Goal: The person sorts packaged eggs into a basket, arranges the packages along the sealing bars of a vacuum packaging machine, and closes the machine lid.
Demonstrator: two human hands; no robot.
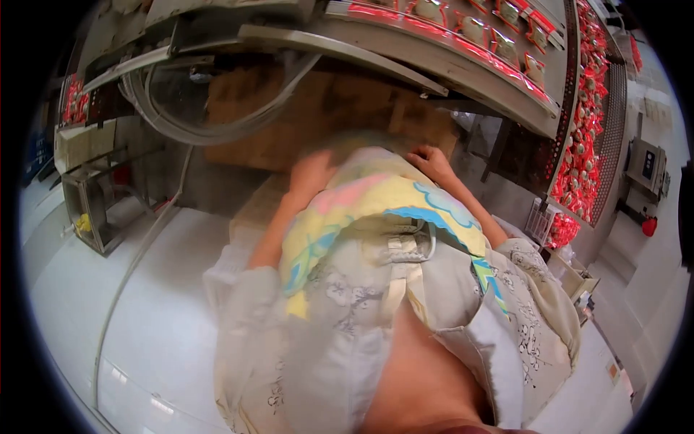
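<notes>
A yellow cloth (pixel 369 189) with blue, green and pink patterns spreads over my front, between my forearms. At its far left side is my left hand (pixel 312 173), smeared by motion and with its fingers partly hidden. My right hand (pixel 431 160) is closed at the far right edge of the cloth, its fingers curled in. What those fingers grip is hidden. Between the two hands, the far end of the cloth blurs into something dark that I cannot make out.
Brown cardboard boxes (pixel 267 108) stand beyond my hands, under a metal machine frame (pixel 347 50). Red-and-clear wrapped packets (pixel 473 29) lie on the machine's tray; many more fill a perforated channel (pixel 611 137) at right. A clear hose (pixel 195 134) loops at left.
</notes>
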